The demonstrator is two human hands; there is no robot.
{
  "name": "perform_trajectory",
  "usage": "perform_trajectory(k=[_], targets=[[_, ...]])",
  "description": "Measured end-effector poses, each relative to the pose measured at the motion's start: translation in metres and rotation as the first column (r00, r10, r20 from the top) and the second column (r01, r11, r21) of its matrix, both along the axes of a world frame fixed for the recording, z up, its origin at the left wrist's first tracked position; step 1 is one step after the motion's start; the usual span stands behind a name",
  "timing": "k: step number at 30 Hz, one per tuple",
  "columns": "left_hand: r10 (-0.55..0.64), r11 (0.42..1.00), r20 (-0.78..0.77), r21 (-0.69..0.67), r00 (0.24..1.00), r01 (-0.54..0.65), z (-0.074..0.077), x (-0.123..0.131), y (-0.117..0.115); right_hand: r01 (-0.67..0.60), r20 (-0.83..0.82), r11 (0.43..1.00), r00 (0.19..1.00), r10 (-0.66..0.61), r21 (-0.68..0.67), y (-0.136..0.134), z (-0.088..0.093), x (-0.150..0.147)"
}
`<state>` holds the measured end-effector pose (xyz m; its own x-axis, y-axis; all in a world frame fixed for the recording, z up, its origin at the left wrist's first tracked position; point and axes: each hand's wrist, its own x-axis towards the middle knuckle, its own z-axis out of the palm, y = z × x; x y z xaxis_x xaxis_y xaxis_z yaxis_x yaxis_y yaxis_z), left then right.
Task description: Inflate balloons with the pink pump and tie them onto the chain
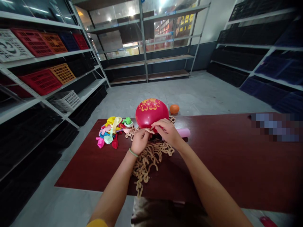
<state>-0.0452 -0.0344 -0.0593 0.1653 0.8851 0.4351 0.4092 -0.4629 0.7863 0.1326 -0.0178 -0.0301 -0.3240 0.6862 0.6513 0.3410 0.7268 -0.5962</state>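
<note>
the red balloon sits inflated near the far edge of the dark red table, touching both hands. the left hand is curled tight on an end of the beige strip. the right hand pinches narrowly at the balloon's base, probably on its neck, which the fingers hide. a slack pinch could leak air or let the balloon roll off the edge, and a hard tug on the strip could tear the neck.

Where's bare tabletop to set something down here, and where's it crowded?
Free: the wide table stretch right of the right hand and pink tube, plus the near-left corner in front of the flat balloons. Crowded: far-left middle, where flat balloons, tan chain, red balloon and left hand bunch together.
</note>
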Motion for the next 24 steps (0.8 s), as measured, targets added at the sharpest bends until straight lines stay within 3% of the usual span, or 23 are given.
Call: perform_trajectory(k=[9,13,19,24], targets=[[0.037,0.967,0.347,-0.249,0.937,0.054,0.0046,0.0003,0.0035,0.187,0.131,0.964,0.968,-0.213,0.188,-0.0053,-0.0062,-0.0043],[0.074,0.944,0.451,-0.319,0.889,0.083,0.0062,-0.0017,0.0060,0.205,0.138,0.956,0.962,-0.237,0.211,-0.0083,-0.0060,-0.0072],[0.030,0.934,0.445,-0.332,0.895,0.134,0.0065,-0.0013,0.0069,0.255,0.083,0.951,0.958,-0.273,0.175,-0.0062,-0.0060,-0.0031],[-0.066,0.964,0.292,-0.228,0.954,0.137,0.0016,-0.0011,0.0064,0.235,0.146,0.953,0.953,-0.264,0.191,-0.0035,-0.0079,-0.0022]])
